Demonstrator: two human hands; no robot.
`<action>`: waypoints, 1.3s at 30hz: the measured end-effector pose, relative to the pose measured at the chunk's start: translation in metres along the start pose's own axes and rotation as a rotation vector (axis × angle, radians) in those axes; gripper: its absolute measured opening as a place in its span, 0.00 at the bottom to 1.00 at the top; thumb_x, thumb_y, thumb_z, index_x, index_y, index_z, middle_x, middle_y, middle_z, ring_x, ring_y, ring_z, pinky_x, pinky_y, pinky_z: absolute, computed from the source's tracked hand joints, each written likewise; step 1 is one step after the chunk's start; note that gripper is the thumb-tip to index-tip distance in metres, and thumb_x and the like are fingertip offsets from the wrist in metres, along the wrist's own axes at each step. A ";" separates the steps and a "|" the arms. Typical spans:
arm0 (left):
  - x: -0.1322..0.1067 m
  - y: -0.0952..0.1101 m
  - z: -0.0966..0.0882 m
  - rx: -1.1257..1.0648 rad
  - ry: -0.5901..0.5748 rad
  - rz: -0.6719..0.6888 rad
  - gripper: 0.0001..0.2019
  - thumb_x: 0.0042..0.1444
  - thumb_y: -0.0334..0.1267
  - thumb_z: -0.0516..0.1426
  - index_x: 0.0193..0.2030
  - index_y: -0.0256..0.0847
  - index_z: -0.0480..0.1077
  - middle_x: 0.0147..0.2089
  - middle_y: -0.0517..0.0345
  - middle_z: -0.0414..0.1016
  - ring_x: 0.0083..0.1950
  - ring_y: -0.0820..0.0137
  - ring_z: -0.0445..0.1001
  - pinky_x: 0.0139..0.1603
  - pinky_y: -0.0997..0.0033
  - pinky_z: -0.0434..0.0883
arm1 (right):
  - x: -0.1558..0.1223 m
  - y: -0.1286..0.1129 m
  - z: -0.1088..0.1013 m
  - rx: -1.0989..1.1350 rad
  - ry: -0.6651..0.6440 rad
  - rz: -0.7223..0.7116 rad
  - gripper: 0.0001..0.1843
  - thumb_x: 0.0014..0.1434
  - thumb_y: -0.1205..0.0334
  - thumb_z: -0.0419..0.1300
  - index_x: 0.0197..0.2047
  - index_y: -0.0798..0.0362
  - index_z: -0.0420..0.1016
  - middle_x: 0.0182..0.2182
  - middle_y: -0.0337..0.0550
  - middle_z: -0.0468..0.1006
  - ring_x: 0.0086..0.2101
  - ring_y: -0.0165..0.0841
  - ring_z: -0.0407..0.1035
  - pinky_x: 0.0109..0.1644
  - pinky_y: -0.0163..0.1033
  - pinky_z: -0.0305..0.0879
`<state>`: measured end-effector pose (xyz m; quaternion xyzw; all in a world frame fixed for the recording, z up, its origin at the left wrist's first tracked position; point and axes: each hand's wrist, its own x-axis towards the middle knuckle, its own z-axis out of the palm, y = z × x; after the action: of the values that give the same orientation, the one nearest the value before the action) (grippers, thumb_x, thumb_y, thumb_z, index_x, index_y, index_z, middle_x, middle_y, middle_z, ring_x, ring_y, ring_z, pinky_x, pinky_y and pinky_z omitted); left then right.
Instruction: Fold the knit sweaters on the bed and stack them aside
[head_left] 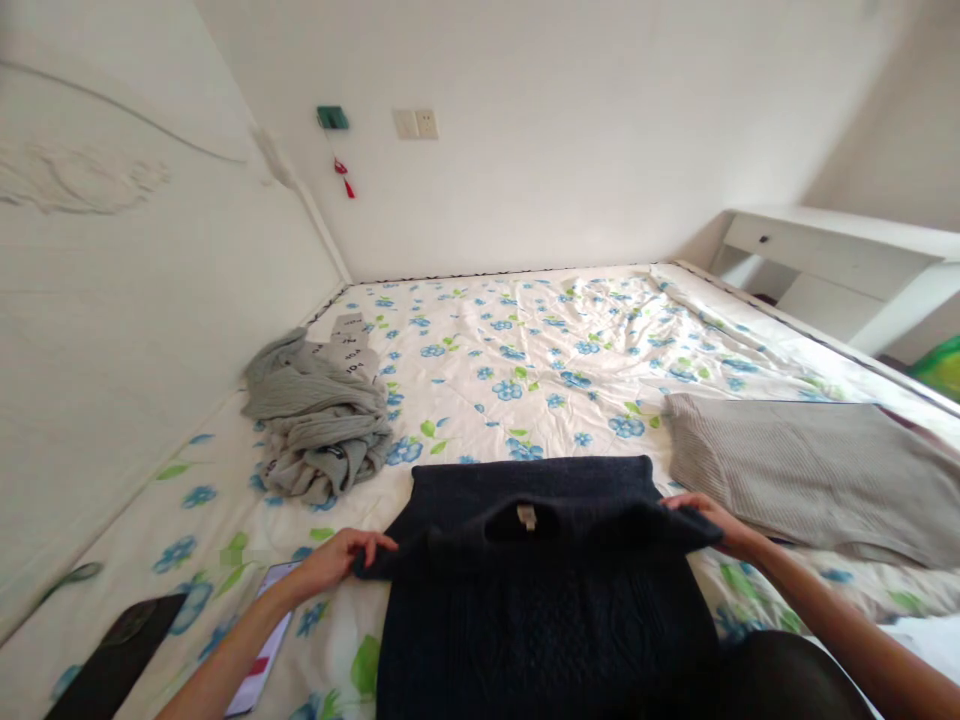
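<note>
A dark navy knit sweater [540, 610] lies spread on the floral bedsheet, its neckline and pale label showing near the middle. My left hand [349, 556] pinches the sweater at its left shoulder edge. At the opposite shoulder, my right hand [709, 515] grips the cloth with closed fingers. The top section between both hands is raised a little above the bed, and a flat part of the garment extends beyond it. Under my left forearm lies a phone with a lit screen [262, 640], partly covered.
A crumpled grey-green garment [322, 420] sits at the left on the floral bedsheet [480, 400]. To the right lies a flat grey ribbed garment [810, 470]. A black phone-like object [116, 660] rests lower left. White furniture with a drawer [832, 260] stands beyond the bed's right edge.
</note>
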<state>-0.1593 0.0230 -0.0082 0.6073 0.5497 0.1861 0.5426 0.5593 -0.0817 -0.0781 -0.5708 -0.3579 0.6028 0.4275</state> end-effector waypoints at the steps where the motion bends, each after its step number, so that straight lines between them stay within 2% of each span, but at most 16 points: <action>1: -0.008 0.001 0.003 0.111 -0.082 0.005 0.03 0.38 0.34 0.62 0.19 0.44 0.72 0.49 0.53 0.89 0.56 0.52 0.82 0.61 0.57 0.74 | -0.008 0.006 0.002 -0.017 -0.059 0.039 0.18 0.39 0.56 0.80 0.32 0.53 0.85 0.47 0.54 0.87 0.48 0.52 0.81 0.59 0.56 0.77; 3: -0.017 0.015 0.009 0.254 -0.134 0.011 0.04 0.40 0.38 0.59 0.22 0.45 0.76 0.52 0.50 0.88 0.58 0.50 0.82 0.64 0.55 0.72 | -0.015 0.006 0.006 -0.046 -0.156 0.074 0.18 0.41 0.54 0.78 0.36 0.53 0.87 0.53 0.55 0.86 0.54 0.51 0.79 0.63 0.52 0.73; 6: -0.025 0.053 0.023 0.407 -0.040 0.040 0.12 0.45 0.41 0.58 0.33 0.47 0.83 0.51 0.49 0.88 0.58 0.50 0.82 0.67 0.55 0.70 | -0.015 -0.010 0.017 -0.133 -0.203 0.067 0.23 0.48 0.49 0.73 0.45 0.52 0.88 0.55 0.54 0.85 0.58 0.49 0.76 0.64 0.52 0.71; 8: -0.033 0.075 0.043 0.511 0.042 0.095 0.15 0.48 0.41 0.59 0.40 0.47 0.84 0.51 0.49 0.87 0.59 0.51 0.81 0.68 0.55 0.69 | -0.015 -0.018 0.030 -0.220 -0.162 0.027 0.25 0.49 0.48 0.72 0.47 0.52 0.88 0.50 0.52 0.87 0.56 0.48 0.77 0.63 0.52 0.71; 10: -0.046 0.084 0.073 0.612 0.039 0.202 0.20 0.48 0.39 0.61 0.49 0.48 0.83 0.56 0.50 0.85 0.61 0.52 0.79 0.70 0.55 0.68 | -0.016 -0.020 0.041 -0.295 -0.082 -0.045 0.24 0.46 0.51 0.73 0.47 0.52 0.88 0.45 0.49 0.88 0.52 0.47 0.79 0.64 0.53 0.70; 12: -0.063 0.080 0.108 0.707 -0.036 0.309 0.29 0.45 0.37 0.63 0.58 0.49 0.80 0.62 0.50 0.80 0.66 0.53 0.75 0.72 0.55 0.67 | -0.021 -0.017 0.047 -0.336 -0.014 -0.134 0.26 0.45 0.55 0.71 0.49 0.52 0.87 0.45 0.48 0.87 0.53 0.48 0.78 0.65 0.53 0.69; 14: -0.081 0.064 0.141 0.791 -0.081 0.365 0.39 0.42 0.33 0.65 0.65 0.52 0.75 0.69 0.49 0.74 0.71 0.50 0.70 0.75 0.50 0.65 | -0.031 -0.014 0.048 -0.365 0.046 -0.205 0.28 0.46 0.57 0.70 0.52 0.50 0.85 0.50 0.49 0.86 0.56 0.49 0.76 0.65 0.54 0.70; 18: -0.111 0.027 0.182 0.877 0.005 0.434 0.49 0.41 0.26 0.64 0.72 0.61 0.66 0.76 0.51 0.64 0.76 0.47 0.64 0.78 0.41 0.62 | -0.073 -0.008 0.063 -0.599 0.147 -0.419 0.20 0.54 0.54 0.70 0.50 0.47 0.85 0.56 0.51 0.81 0.60 0.50 0.72 0.71 0.58 0.63; 19: -0.116 0.022 0.188 0.888 0.034 0.454 0.48 0.43 0.24 0.63 0.72 0.62 0.66 0.77 0.52 0.64 0.76 0.48 0.63 0.77 0.41 0.62 | -0.087 -0.005 0.074 -0.667 0.116 -0.475 0.18 0.56 0.53 0.69 0.50 0.47 0.85 0.57 0.51 0.80 0.61 0.49 0.71 0.72 0.57 0.61; 21: -0.121 0.022 0.195 0.915 0.075 0.486 0.43 0.46 0.22 0.61 0.69 0.60 0.68 0.74 0.52 0.67 0.74 0.50 0.65 0.75 0.44 0.65 | -0.115 0.004 0.100 -0.775 -0.048 -0.536 0.18 0.57 0.53 0.71 0.50 0.46 0.84 0.59 0.50 0.77 0.62 0.48 0.69 0.73 0.55 0.60; 24: -0.120 0.037 0.200 0.984 0.091 0.527 0.26 0.54 0.22 0.59 0.57 0.51 0.76 0.62 0.51 0.75 0.65 0.54 0.71 0.68 0.49 0.69 | -0.142 0.017 0.137 -0.886 -0.299 -0.552 0.24 0.50 0.59 0.74 0.52 0.44 0.83 0.60 0.47 0.75 0.62 0.48 0.67 0.70 0.52 0.63; 26: -0.117 0.049 0.202 1.018 0.086 0.540 0.14 0.59 0.25 0.59 0.47 0.47 0.78 0.54 0.52 0.78 0.59 0.57 0.73 0.61 0.52 0.70 | -0.145 0.021 0.150 -0.930 -0.337 -0.566 0.20 0.52 0.65 0.71 0.50 0.44 0.84 0.58 0.46 0.76 0.61 0.46 0.67 0.68 0.51 0.64; 30: -0.116 0.060 0.203 0.990 0.106 0.550 0.08 0.59 0.26 0.59 0.38 0.44 0.76 0.48 0.54 0.78 0.54 0.60 0.73 0.57 0.57 0.68 | -0.132 0.019 0.146 -0.881 -0.293 -0.561 0.14 0.55 0.70 0.63 0.42 0.46 0.85 0.48 0.45 0.79 0.54 0.42 0.70 0.63 0.48 0.66; 32: -0.118 0.058 0.204 0.966 0.102 0.555 0.09 0.56 0.29 0.62 0.41 0.45 0.77 0.52 0.53 0.77 0.57 0.59 0.72 0.59 0.57 0.67 | -0.128 0.019 0.141 -0.854 -0.286 -0.545 0.13 0.54 0.68 0.65 0.41 0.46 0.86 0.46 0.45 0.80 0.53 0.43 0.70 0.62 0.48 0.67; 36: -0.120 0.050 0.206 0.954 0.063 0.499 0.17 0.53 0.37 0.68 0.51 0.47 0.79 0.60 0.50 0.75 0.63 0.53 0.71 0.63 0.52 0.67 | -0.130 0.023 0.140 -0.863 -0.291 -0.536 0.13 0.54 0.67 0.66 0.41 0.45 0.88 0.47 0.45 0.81 0.52 0.43 0.71 0.61 0.48 0.68; 39: -0.118 0.054 0.206 0.936 0.052 0.460 0.07 0.58 0.36 0.66 0.43 0.46 0.81 0.58 0.50 0.77 0.63 0.53 0.72 0.62 0.50 0.68 | -0.131 0.023 0.142 -0.867 -0.273 -0.521 0.11 0.55 0.65 0.66 0.41 0.45 0.88 0.45 0.45 0.81 0.49 0.42 0.73 0.59 0.47 0.68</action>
<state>-0.0029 -0.1630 0.0117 0.8851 0.4396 0.0499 0.1445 0.4132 -0.2035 -0.0358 -0.5037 -0.7571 0.3418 0.2372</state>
